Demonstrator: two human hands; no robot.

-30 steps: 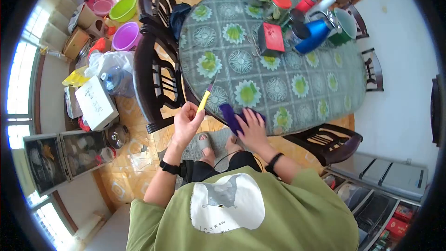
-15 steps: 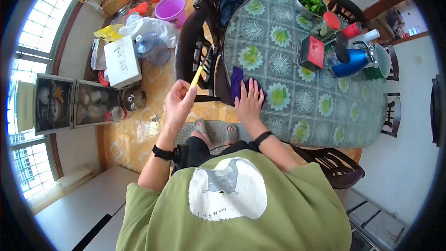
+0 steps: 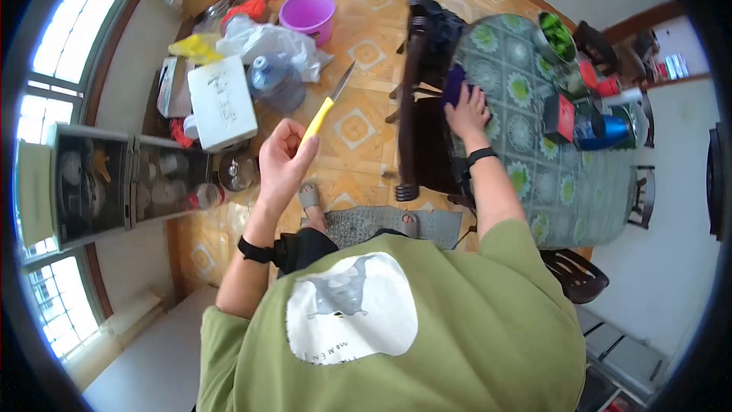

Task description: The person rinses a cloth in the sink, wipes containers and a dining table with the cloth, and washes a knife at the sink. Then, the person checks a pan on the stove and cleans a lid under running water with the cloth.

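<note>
My left hand (image 3: 284, 159) is closed around the yellow handle of a small knife (image 3: 326, 111), its bare blade pointing up and away from me over the floor. My right hand (image 3: 468, 113) lies with fingers stretched out at the left edge of the table (image 3: 499, 69). Partly under its fingertips is a dark purple cloth (image 3: 454, 85), bunched at the table's rim. The tablecloth is grey-green with a flower pattern.
A dark wooden chair (image 3: 418, 118) stands left of the table. On the table are a bowl of green vegetables (image 3: 557, 37), a red box (image 3: 560, 118) and a blue thermos (image 3: 606, 133). A water jug (image 3: 276, 84), white box (image 3: 223, 103) and purple tub (image 3: 308, 15) sit at left.
My view has shifted left, so the table now appears farther right. My right hand is still on the cloth at the table's edge. The knife remains in my left hand, its blade showing more plainly.
</note>
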